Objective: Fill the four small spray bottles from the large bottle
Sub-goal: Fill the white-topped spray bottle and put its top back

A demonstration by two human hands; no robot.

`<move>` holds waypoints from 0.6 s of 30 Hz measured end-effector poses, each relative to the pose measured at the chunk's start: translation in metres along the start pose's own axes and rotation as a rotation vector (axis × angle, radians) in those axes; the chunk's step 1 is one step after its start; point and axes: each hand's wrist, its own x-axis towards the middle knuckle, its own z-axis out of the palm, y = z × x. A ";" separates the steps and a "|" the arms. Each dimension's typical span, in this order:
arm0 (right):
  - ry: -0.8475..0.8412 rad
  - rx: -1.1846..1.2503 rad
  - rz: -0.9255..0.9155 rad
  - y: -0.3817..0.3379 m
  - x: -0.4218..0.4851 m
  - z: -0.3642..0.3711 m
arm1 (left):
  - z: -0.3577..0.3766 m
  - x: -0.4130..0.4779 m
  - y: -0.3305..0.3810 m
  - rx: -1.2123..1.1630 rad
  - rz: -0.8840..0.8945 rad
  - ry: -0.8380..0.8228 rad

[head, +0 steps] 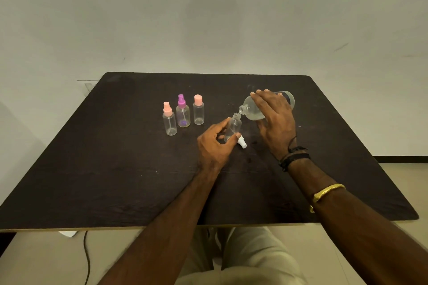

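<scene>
You hold the uncapped small bottle (pixel 233 126) slightly tilted near the middle of the desk (pixel 115 169), your left hand (pixel 214 146) with fingers and thumb curled round it. Your right hand (pixel 275 118), fingers spread, grips the large bottle (pixel 251 110), tipped so its mouth sits just above the small one's. A white spray cap (pixel 242 142) lies beside your left thumb. Three capped bottles (pixel 183 114) stand to the left. Both held bottles are clear.

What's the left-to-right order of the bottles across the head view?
Pink-pump spray bottle → purple-pump spray bottle → pink-capped bottle → uncapped small bottle → large bottle, tipped toward the uncapped one.
</scene>
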 end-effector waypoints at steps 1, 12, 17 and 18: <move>0.002 -0.004 -0.002 0.000 0.000 0.000 | 0.000 0.000 0.000 0.004 0.002 0.000; 0.015 -0.025 -0.008 0.000 0.003 -0.002 | 0.001 0.000 -0.002 0.022 -0.008 -0.002; -0.005 -0.036 -0.008 0.002 0.004 -0.002 | 0.000 0.000 -0.002 0.023 -0.009 -0.005; -0.005 -0.040 -0.010 0.002 0.004 -0.002 | 0.000 0.000 -0.002 0.024 -0.007 -0.005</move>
